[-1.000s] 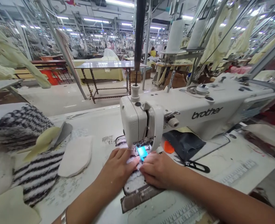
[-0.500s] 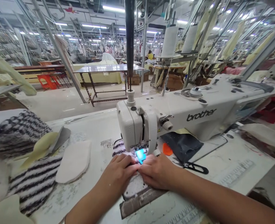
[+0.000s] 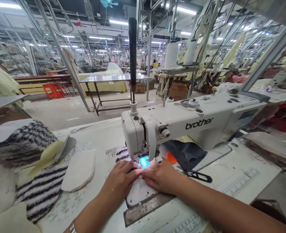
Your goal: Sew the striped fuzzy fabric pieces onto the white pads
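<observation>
Both my hands lie flat on a black-and-white striped terry fabric piece (image 3: 139, 191), which runs under the presser foot of a white Brother sewing machine (image 3: 135, 136). My left hand (image 3: 122, 178) presses on it left of the needle. My right hand (image 3: 159, 176) rests on it to the right, and the two sets of fingertips almost touch. A blue light glows on the needle area (image 3: 144, 162) just beyond them. The fabric's pale part shows below my hands, and its stripes show behind the foot.
Striped terry pieces (image 3: 42, 191), a cream oval pad (image 3: 78, 170) and yellow pieces (image 3: 46, 158) lie left. Black snips (image 3: 198, 176), an orange scrap (image 3: 171, 158) and dark cloth (image 3: 185, 154) lie right. A metal strip (image 3: 145, 207) sits below my hands.
The fabric has shifted slightly under my hands, showing more of its pale part near the metal strip. The head view has swung, moving the machine's arm lower and leftward in the picture.
</observation>
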The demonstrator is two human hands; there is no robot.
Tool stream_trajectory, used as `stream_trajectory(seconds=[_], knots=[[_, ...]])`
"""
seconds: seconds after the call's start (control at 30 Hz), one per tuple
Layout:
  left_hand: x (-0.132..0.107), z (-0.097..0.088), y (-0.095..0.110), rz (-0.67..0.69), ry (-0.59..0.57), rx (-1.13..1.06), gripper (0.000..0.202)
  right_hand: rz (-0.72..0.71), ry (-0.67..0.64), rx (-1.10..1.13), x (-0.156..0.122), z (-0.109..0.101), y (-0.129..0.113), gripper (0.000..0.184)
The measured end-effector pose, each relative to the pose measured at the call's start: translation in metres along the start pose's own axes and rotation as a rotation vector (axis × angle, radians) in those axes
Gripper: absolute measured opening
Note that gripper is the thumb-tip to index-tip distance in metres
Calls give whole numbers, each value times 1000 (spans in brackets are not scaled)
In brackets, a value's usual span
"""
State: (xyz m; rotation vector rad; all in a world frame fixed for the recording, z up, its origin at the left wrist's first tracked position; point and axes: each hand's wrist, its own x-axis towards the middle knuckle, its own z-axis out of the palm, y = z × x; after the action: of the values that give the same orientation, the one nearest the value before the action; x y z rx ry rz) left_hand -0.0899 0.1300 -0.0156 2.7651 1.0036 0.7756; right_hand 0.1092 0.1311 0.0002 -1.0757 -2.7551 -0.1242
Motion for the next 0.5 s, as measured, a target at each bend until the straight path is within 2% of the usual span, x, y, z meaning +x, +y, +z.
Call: stream_trajectory(seconds=[0.1, 0.27, 0.5], knots=[[1, 0, 2, -5, 48, -27, 15, 2, -12, 1, 0, 0, 0, 9], [5, 1, 0, -44, 2, -1, 14, 10, -23, 10, 0, 3, 0, 12], [9, 3, -10, -68, 48, 131, 11, -2, -38, 15, -1, 2, 0, 10]])
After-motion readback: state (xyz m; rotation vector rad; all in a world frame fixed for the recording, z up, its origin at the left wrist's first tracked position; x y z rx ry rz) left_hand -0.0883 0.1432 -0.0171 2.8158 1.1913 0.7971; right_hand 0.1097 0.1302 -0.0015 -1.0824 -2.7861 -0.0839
